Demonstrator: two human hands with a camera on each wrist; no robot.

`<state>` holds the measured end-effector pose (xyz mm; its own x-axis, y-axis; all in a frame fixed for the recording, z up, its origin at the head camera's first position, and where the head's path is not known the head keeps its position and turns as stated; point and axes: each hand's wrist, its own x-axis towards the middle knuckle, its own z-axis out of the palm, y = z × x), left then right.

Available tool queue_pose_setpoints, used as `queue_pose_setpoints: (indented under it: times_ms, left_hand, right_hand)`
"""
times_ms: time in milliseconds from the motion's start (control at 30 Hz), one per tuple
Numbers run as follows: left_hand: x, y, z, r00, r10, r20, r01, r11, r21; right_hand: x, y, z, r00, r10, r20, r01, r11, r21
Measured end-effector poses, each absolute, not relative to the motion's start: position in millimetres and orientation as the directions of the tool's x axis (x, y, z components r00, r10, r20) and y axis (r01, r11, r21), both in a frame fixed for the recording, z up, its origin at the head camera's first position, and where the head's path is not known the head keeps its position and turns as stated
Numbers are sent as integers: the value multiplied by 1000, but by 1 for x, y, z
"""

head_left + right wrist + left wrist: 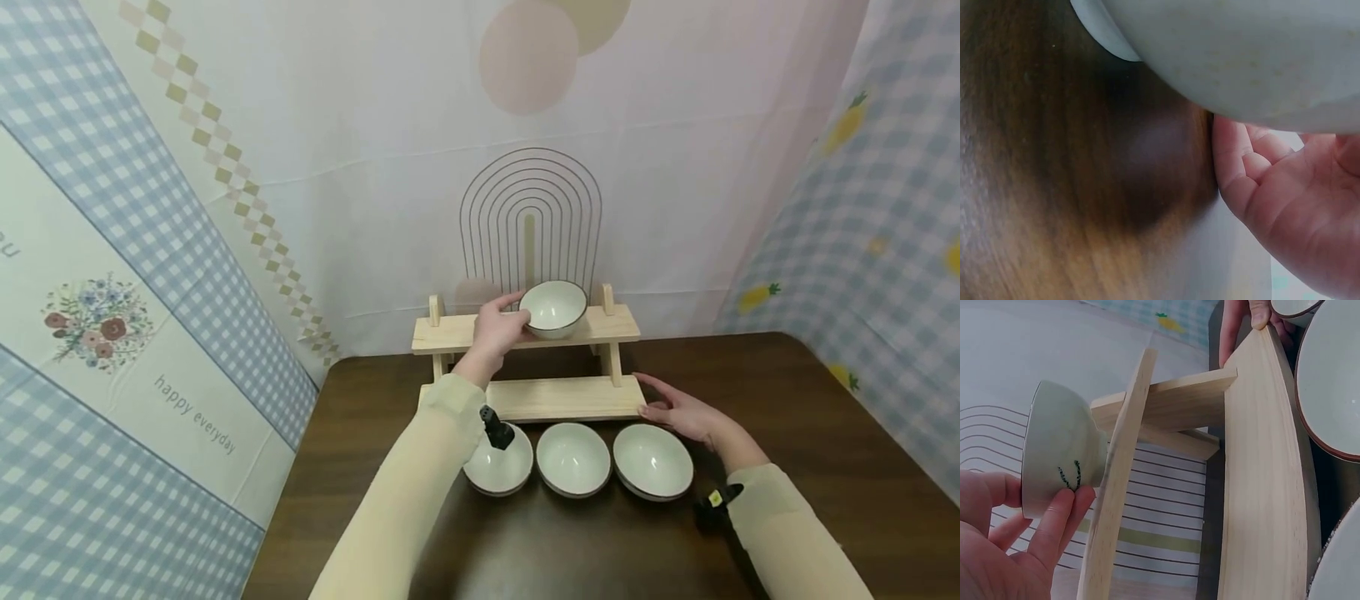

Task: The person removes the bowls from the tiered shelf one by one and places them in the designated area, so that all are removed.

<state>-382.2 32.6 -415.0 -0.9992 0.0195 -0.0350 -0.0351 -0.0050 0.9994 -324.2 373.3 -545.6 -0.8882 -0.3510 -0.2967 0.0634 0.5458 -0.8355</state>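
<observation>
My left hand [495,333] pinches a small bowl [553,307] near the left end of its rim, thumb at the edge and fingers along the side. The bowl, pale with a dark rim, is at the upper board of a two-tier wooden shelf rack [450,333], tilted a little toward me. A green sprig mark shows on the bowl's side in the left wrist view, where its foot is at the board's edge. At the rack's lower right end, my right hand [686,414] grips the lower board [1260,456], thumb on top.
Three white bowls stand in a row before the rack: a left bowl [498,475], a middle bowl [573,458] and a right bowl [652,462], beside my right hand. All stand on a dark wooden table [360,467]. A patterned cloth [390,233] hangs behind.
</observation>
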Motion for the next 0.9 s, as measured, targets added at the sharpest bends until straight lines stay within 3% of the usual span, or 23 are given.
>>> queue_pose_setpoints:
  times_ms: [467,733,900]
  left_hand:
    - [-354,-12,-407,-983,183,-2,-7,-23,1000]
    - [-321,-59,-419,-978,206,-13,5,84,996]
    - [-289,-99,-445,-981,190,-31,6,186,983]
  right_hand:
    - [-329,374,-545,-877,-377,-299,52,544,-838]
    - [-335,372,-542,-878,-377,-294,50,539,-841]
    - [-335,374,-546,-875,-382,-297,59,525,-849]
